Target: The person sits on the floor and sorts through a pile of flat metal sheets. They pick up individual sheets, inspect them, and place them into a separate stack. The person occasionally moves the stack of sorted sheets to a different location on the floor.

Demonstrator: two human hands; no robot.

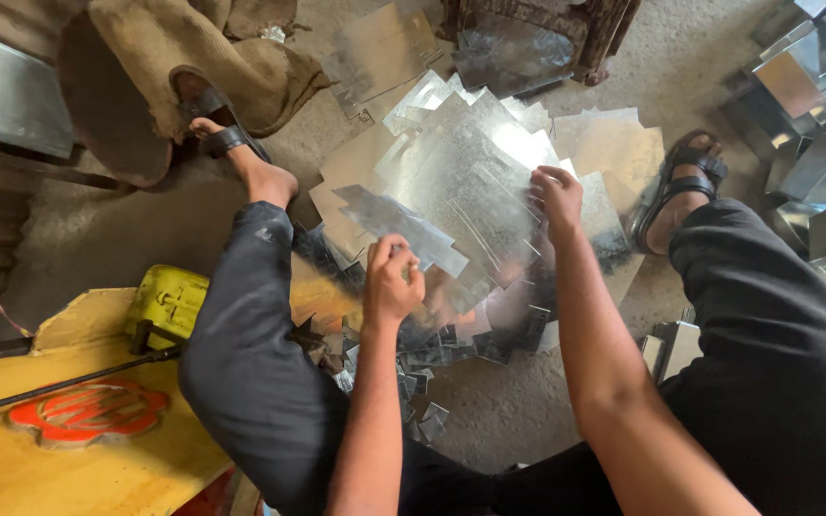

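My left hand is closed on a narrow metal strip that juts up and leftward from its knuckles. My right hand pinches the right edge of the galvanized sheet lying between both hands. It looks thin, light, springy and sharp-edged; flat margins seem safest.
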